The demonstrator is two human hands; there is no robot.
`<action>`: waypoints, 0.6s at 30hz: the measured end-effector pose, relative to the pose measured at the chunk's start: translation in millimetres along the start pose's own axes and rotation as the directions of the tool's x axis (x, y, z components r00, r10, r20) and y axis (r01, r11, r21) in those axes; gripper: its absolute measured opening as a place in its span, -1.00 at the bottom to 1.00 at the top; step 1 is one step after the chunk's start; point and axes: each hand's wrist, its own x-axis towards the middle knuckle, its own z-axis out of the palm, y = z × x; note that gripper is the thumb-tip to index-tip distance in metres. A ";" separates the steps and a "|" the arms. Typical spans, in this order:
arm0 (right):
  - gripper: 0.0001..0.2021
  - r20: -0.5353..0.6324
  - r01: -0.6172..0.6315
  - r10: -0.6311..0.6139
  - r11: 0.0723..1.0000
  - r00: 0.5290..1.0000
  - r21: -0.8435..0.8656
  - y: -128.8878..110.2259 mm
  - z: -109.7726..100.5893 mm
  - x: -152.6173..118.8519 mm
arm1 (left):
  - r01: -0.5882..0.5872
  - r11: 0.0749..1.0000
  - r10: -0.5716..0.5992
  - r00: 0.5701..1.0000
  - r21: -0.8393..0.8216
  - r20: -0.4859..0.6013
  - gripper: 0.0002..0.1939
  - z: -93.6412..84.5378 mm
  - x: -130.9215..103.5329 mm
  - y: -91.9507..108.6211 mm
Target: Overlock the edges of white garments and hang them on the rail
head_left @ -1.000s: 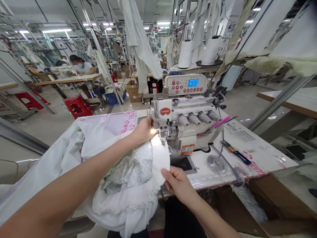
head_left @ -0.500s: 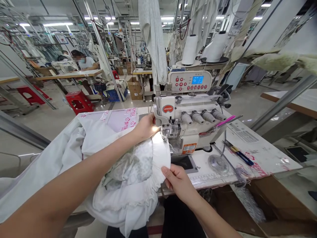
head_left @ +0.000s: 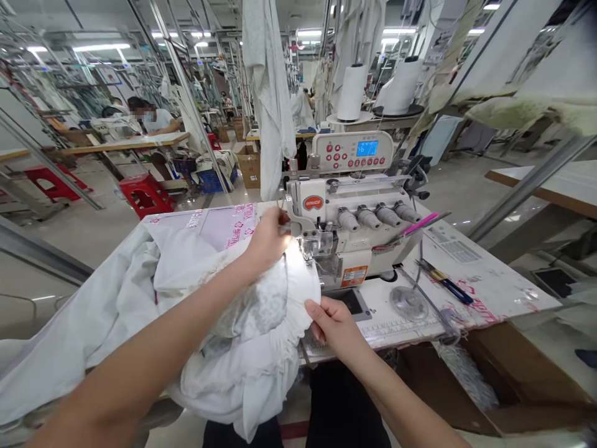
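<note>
A white sewing machine (head_left: 354, 230) with a lit display stands on the table. White gathered fabric (head_left: 261, 348) lies bunched at its left front, its edge under the lit needle area. My left hand (head_left: 270, 239) is beside the needle area at the fabric's far end, fingers bent; what its fingertips hold is hidden behind the hand. My right hand (head_left: 333, 320) pinches the near edge of the fabric between thumb and fingers, just in front of the machine.
Snips (head_left: 445, 281) and a clear round dish (head_left: 408, 303) lie right of the machine. Thread cones (head_left: 352, 93) stand behind it. An open cardboard box (head_left: 513, 379) is below right. A person (head_left: 156, 118) sits at a far table, near red stools (head_left: 145, 194).
My left hand has shifted slightly left and up, its wrist more raised. The view has moved a little. My right hand keeps its pinch on the fabric edge.
</note>
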 end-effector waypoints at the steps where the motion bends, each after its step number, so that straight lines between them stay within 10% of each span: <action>1: -0.58 0.001 0.007 -0.007 1.000 1.000 0.003 0.0 -0.9 0.5 | -0.011 0.999 0.015 0.997 0.050 -0.070 -0.89 -6.4 -17.3 6.6; 3: -0.59 0.015 0.029 -0.029 1.000 0.999 -0.005 0.1 -3.1 1.6 | 0.004 0.988 0.015 0.993 0.154 -0.121 -0.91 -19.0 -61.4 19.5; 7: -0.59 0.060 0.059 -0.057 0.998 0.997 -0.038 -0.7 -7.0 1.7 | 0.306 0.947 -0.320 0.900 0.096 0.295 -0.77 -27.5 -138.5 31.5; 13: -0.61 0.080 0.059 -0.057 0.998 0.995 -0.023 -2.7 -11.1 1.2 | 0.566 0.790 -0.326 0.713 -0.235 0.621 -0.70 -17.4 -136.7 15.1; 18: -0.62 0.029 0.037 -0.036 0.999 0.999 -0.026 -1.6 -7.0 -1.4 | 0.674 0.691 -0.417 0.666 -0.260 0.619 -0.62 -23.4 -176.5 35.1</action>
